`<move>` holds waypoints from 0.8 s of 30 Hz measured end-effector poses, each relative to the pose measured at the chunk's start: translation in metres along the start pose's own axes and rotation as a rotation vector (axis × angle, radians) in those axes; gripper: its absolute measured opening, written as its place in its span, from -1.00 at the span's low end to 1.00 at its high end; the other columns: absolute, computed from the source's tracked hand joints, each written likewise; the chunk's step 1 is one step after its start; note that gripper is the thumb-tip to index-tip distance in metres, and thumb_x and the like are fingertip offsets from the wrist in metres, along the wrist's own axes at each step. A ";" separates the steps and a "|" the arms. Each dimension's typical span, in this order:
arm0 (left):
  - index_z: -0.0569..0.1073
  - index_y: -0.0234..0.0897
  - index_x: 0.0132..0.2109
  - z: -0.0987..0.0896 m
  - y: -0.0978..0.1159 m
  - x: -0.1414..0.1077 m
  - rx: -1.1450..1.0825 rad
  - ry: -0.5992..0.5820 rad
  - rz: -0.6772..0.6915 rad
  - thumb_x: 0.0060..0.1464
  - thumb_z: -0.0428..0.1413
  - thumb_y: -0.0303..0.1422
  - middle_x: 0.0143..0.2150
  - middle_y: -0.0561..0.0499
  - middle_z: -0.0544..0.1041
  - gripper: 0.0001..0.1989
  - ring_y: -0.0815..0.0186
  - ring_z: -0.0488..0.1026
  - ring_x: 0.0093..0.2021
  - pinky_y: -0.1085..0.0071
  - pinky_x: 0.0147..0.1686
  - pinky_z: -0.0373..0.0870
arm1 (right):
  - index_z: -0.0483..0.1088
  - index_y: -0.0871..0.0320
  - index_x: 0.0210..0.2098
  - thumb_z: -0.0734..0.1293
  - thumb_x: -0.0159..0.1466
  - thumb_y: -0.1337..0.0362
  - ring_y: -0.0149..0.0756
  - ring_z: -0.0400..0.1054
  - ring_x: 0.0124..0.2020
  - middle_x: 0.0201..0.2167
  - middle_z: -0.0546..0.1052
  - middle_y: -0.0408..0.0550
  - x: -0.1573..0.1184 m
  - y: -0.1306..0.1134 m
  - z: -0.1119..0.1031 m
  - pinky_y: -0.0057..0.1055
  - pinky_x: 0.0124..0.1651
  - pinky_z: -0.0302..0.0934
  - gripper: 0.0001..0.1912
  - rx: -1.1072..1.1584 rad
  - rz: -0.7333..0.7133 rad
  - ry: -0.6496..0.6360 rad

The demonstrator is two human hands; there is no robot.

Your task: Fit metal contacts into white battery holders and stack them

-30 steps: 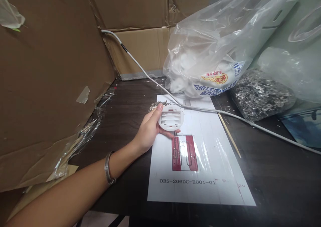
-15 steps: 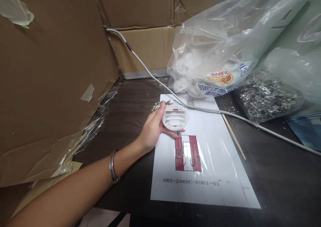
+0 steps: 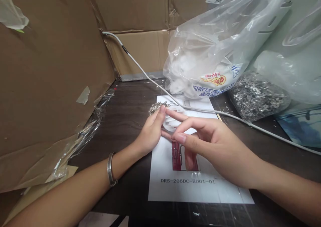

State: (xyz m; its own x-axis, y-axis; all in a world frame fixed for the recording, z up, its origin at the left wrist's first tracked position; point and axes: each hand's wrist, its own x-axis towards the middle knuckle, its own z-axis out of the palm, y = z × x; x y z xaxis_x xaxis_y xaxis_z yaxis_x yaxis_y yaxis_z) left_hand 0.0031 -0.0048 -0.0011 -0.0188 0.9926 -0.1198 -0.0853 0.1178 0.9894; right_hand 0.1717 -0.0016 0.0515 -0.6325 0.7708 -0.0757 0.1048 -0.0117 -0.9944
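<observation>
My left hand (image 3: 148, 135) is closed around the edge of a white round plastic battery housing (image 3: 168, 124), its thumb on the near-left rim. A battery bay with small springs faces up, partly covered. From the right, my right hand (image 3: 212, 141) reaches over the housing. Its index finger stretches along the housing's face, while thumb and middle finger come together in a pinch at the lower right edge. Whatever lies between those fingertips, if anything, is too small to make out. Behind my left thumb lies a heap of small metal pieces (image 3: 155, 107).
Beneath my hands lies a printed sheet (image 3: 160, 188) with a red diagram. A grey cable (image 3: 140, 63) crosses behind. A clear bag of white parts (image 3: 185, 66) and a bag of metal contacts (image 3: 259, 96) stand at back right. Cardboard walls (image 3: 55, 59) rise left and behind.
My right hand has come in from the right and now sits over the housing. My left hand keeps its hold. The whole view has shifted slightly.
</observation>
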 end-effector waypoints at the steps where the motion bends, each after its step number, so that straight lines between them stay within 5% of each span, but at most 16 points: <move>1: 0.44 -0.36 -0.09 0.000 0.000 0.000 0.016 0.006 0.005 0.16 -0.08 0.11 -0.18 -0.16 0.55 -0.42 0.21 0.56 -0.32 0.46 -0.55 0.51 | 0.45 0.12 -0.38 0.34 0.26 0.13 -0.31 0.41 -0.56 -0.59 0.50 -0.08 -0.001 0.001 0.000 -0.44 -0.48 0.31 -0.80 0.038 0.031 -0.024; 7: 0.43 -0.29 0.00 0.001 -0.001 0.001 0.000 0.006 0.004 0.17 -0.09 0.11 -0.31 -0.08 0.55 -0.42 0.27 0.53 -0.45 0.43 -0.58 0.49 | 0.38 0.12 -0.34 0.30 0.30 0.17 -0.31 0.44 -0.53 -0.66 0.46 -0.15 -0.002 0.010 0.000 -0.44 -0.44 0.32 -0.84 0.197 0.104 -0.071; 12: 0.44 -0.29 -0.06 0.001 -0.002 0.001 0.052 0.030 -0.008 0.14 -0.09 0.15 -0.41 -0.04 0.52 -0.40 0.29 0.50 -0.50 0.44 -0.62 0.47 | 0.35 0.12 -0.37 0.29 0.29 0.16 -0.39 0.35 -0.61 -0.53 0.52 -0.10 -0.001 0.015 0.003 -0.50 -0.57 0.21 -0.82 0.134 0.141 -0.126; 15: 0.43 -0.29 -0.01 0.000 -0.002 0.002 -0.014 0.003 -0.027 0.16 -0.10 0.12 -0.30 -0.10 0.56 -0.42 0.26 0.54 -0.42 0.46 -0.61 0.48 | 0.40 0.12 -0.34 0.28 0.30 0.17 -0.44 0.29 -0.63 -0.52 0.52 -0.11 -0.003 0.015 0.004 -0.52 -0.57 0.20 -0.82 -0.003 0.131 -0.107; 19: 0.42 -0.31 0.05 0.000 -0.003 0.002 -0.050 -0.025 -0.011 0.16 -0.07 0.11 -0.11 -0.17 0.55 -0.40 0.23 0.56 -0.34 0.49 -0.63 0.49 | 0.44 0.14 -0.36 0.24 0.32 0.27 -0.48 0.32 -0.59 -0.49 0.53 -0.15 -0.008 0.018 0.000 -0.54 -0.50 0.24 -0.82 -0.188 0.022 -0.075; 24: 0.39 -0.34 0.10 -0.002 -0.003 0.002 -0.091 -0.072 -0.014 0.20 -0.06 0.05 -0.05 -0.22 0.53 -0.42 0.22 0.57 -0.37 0.45 -0.60 0.54 | 0.55 0.13 -0.33 0.31 0.27 0.38 -0.51 0.38 -0.45 -0.45 0.52 -0.17 -0.004 0.030 -0.013 -0.58 -0.35 0.26 -0.85 -0.445 -0.321 0.099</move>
State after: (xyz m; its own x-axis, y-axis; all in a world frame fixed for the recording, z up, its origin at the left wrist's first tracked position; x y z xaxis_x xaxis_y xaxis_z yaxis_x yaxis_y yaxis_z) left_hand 0.0017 -0.0029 -0.0048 0.0542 0.9908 -0.1237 -0.1750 0.1314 0.9758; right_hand 0.1878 0.0030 0.0233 -0.6133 0.7476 0.2547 0.2463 0.4874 -0.8377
